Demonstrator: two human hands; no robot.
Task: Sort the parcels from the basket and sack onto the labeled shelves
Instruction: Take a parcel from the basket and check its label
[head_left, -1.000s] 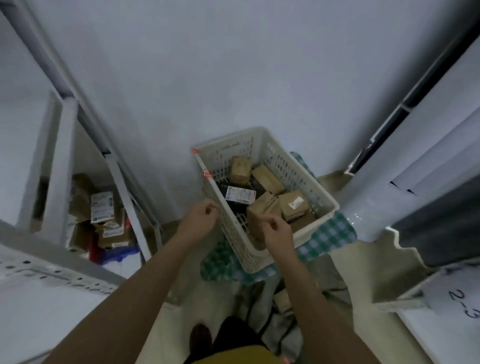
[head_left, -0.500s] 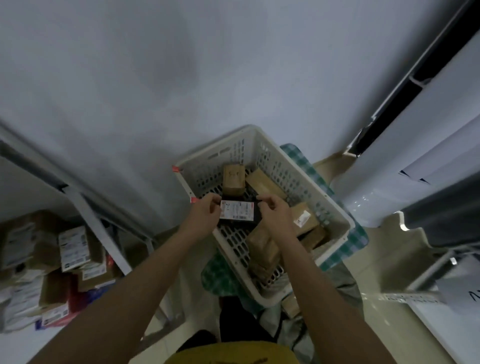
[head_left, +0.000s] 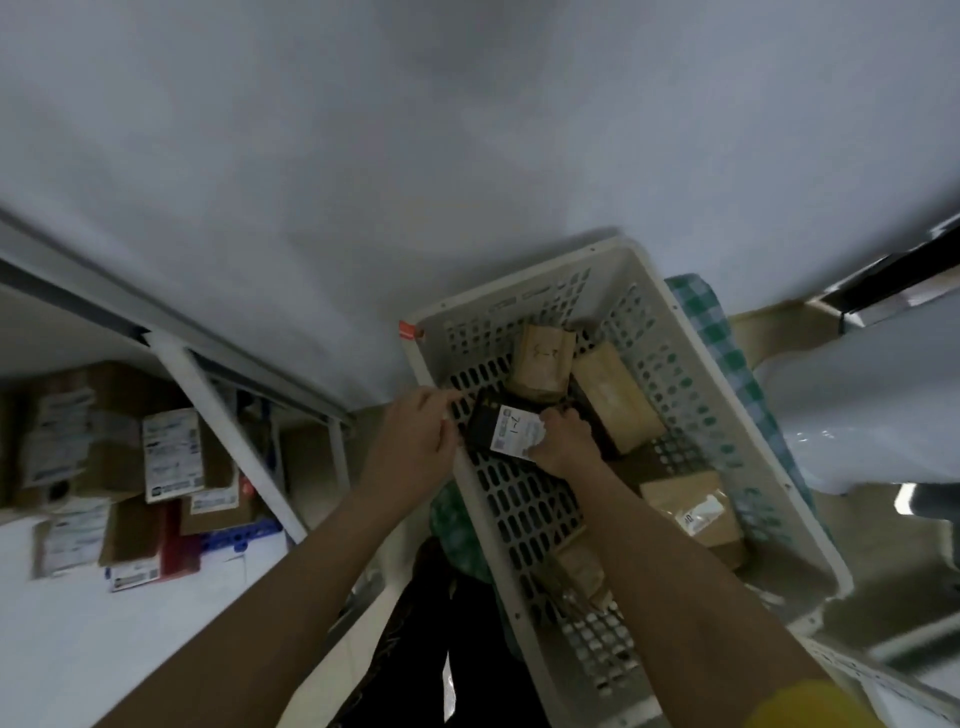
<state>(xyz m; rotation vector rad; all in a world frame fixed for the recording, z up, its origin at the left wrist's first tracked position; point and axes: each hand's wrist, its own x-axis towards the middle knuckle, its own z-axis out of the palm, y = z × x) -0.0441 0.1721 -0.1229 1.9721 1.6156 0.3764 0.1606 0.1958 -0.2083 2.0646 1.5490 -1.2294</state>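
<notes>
Fingers of the left hand and right hand pinch opposite ends of the black parcel, held just above the white basket near its left rim; its label seems to read 1-2. Brown boxes crowd the basket's far and right sides. Stocked shelves stand left, against a pale wall.
</notes>
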